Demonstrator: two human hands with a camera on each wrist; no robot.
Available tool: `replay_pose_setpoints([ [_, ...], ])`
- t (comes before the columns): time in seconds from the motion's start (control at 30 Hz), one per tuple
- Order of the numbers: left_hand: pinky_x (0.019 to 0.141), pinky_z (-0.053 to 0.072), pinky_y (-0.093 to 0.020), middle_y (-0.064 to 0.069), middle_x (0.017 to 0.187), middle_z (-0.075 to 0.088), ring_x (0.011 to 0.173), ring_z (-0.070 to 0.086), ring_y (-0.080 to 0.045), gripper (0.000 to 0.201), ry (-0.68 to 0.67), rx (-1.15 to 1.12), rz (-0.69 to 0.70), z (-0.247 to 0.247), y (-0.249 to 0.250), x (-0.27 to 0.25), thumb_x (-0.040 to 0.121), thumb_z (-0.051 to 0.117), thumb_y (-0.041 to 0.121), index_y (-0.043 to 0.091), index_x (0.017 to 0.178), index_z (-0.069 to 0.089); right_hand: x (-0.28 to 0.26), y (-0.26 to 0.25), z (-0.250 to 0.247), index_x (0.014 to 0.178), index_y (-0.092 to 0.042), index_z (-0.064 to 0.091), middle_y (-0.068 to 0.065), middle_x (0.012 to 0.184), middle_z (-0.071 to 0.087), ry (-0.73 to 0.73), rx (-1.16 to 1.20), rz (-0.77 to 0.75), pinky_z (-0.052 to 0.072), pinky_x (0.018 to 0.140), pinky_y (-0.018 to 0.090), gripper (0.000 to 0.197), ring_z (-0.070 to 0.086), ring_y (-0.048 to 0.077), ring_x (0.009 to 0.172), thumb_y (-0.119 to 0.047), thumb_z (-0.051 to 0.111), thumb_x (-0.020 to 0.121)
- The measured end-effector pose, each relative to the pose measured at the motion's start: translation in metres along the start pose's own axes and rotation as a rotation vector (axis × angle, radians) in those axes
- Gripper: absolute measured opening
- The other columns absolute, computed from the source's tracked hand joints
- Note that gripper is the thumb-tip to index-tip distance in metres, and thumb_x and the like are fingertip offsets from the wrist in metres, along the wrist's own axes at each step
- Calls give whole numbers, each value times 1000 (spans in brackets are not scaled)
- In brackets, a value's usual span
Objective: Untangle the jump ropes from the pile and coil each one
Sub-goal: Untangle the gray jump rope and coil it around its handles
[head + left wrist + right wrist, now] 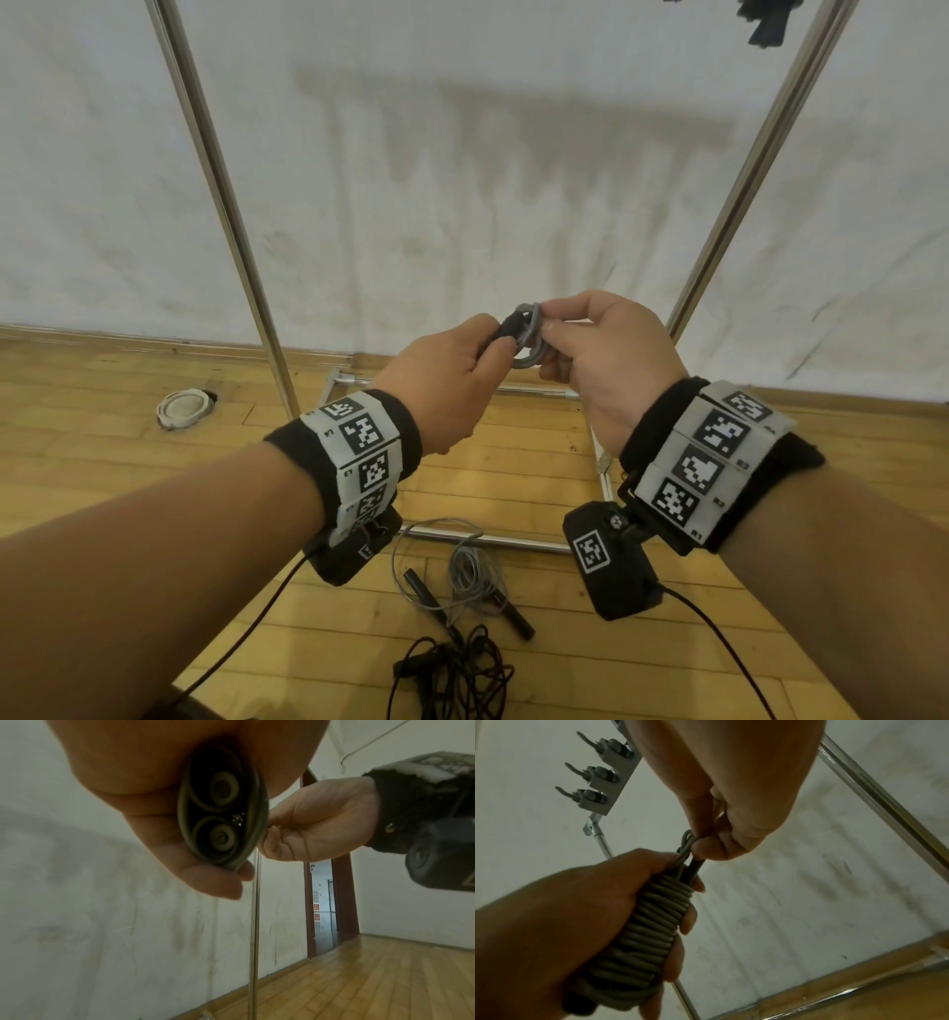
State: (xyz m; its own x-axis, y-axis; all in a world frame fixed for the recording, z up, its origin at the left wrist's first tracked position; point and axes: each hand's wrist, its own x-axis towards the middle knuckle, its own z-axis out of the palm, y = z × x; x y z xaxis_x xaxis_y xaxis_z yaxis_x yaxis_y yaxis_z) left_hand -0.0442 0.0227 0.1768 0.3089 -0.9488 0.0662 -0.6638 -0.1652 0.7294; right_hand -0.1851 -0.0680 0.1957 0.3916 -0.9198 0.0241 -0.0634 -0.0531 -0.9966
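Observation:
A grey jump rope [529, 334] is wound in tight turns round its two black handles [222, 809], whose round ends face the left wrist camera. My left hand [493, 354] grips this bundle [649, 923] round the middle, held up at chest height. My right hand [547, 329] pinches the loose grey loops [687, 839] at the bundle's top end. On the floor below lie a second grey rope with black handles [462, 580], loosely tangled, and a black rope in a messy pile [457, 673] near the bottom edge.
A metal rack frame [226, 205] stands on the wooden floor against the white wall, with its base bars [488, 537] just beyond the ropes. A strip of hooks [603, 780] hangs high on the rack. A round white object [184, 408] lies on the floor at left.

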Motion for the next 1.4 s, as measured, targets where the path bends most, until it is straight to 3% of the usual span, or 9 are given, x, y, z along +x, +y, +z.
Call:
replay_pose_setpoints([
  [0.17, 53, 56, -43, 0, 70, 65, 61, 67, -21, 26, 50, 200, 43, 0, -6, 5, 109, 37, 46, 28, 111, 55, -2, -1, 3, 105, -10, 75, 10, 92, 79, -14, 63, 77, 64, 72, 35, 28, 77, 26, 80, 4, 52, 97],
  [0.3, 50, 38, -30, 6, 70, 62, 60, 59, -11, 26, 64, 409, 111, -1, -10, 5, 108, 37, 47, 31, 119, 55, -4, -5, -4, 121, -17, 69, 11, 98, 76, -90, -27, 59, 65, 73, 35, 22, 78, 25, 78, -13, 60, 101],
  [0.47, 50, 36, -28, 8, 76, 61, 63, 57, -8, 31, 4, 563, 147, 4, -8, 1, 106, 36, 50, 34, 123, 56, -4, -8, -13, 102, -15, 75, 14, 96, 75, -228, -293, 43, 65, 71, 34, 10, 78, 24, 73, -12, 68, 98],
  [0.67, 54, 40, -29, 7, 87, 59, 73, 60, -14, 37, -8, 683, 196, 5, -8, 1, 105, 30, 55, 36, 126, 54, -1, -11, -21, 106, 3, 68, 27, 101, 74, -240, -132, 278, 64, 66, 32, 10, 78, 34, 85, -3, 64, 98],
  [0.8, 52, 35, -28, 8, 86, 54, 70, 57, -13, 38, 1, 715, 231, 8, -9, 0, 106, 29, 54, 36, 129, 53, 0, -10, -21, 103, -1, 68, 25, 96, 75, -223, -186, 295, 63, 60, 32, 8, 78, 32, 79, -4, 62, 100],
  [0.9, 51, 34, -28, 9, 88, 54, 71, 57, -13, 42, -7, 733, 238, 9, -12, 0, 105, 26, 57, 37, 132, 53, 3, -6, -21, 98, -5, 70, 22, 96, 74, -176, -389, 221, 65, 69, 39, 12, 77, 30, 85, -10, 59, 101],
  [1.0, 54, 43, -29, 9, 91, 59, 74, 60, -13, 47, -30, 705, 227, 8, -16, 0, 105, 23, 61, 38, 132, 54, 8, -8, -28, 106, 6, 70, 32, 109, 67, -164, -620, 109, 60, 88, 51, 28, 71, 34, 89, -18, 56, 101],
  [1.17, 51, 35, -30, 8, 79, 59, 66, 56, -9, 41, -21, 606, 190, 2, -22, 3, 106, 26, 66, 34, 108, 52, 4, -17, -34, 101, 2, 69, 8, 88, 65, -248, -293, 151, 50, 67, 33, 31, 57, 15, 72, -23, 51, 107],
  [1.4, 55, 41, -28, 6, 80, 63, 69, 62, -11, 35, -87, 387, 149, -8, -23, 5, 104, 40, 64, 32, 109, 55, -6, -26, -24, 75, -11, 50, 5, 74, 56, -344, 39, 237, 46, 54, 28, 40, 51, 16, 60, -33, 49, 108],
])
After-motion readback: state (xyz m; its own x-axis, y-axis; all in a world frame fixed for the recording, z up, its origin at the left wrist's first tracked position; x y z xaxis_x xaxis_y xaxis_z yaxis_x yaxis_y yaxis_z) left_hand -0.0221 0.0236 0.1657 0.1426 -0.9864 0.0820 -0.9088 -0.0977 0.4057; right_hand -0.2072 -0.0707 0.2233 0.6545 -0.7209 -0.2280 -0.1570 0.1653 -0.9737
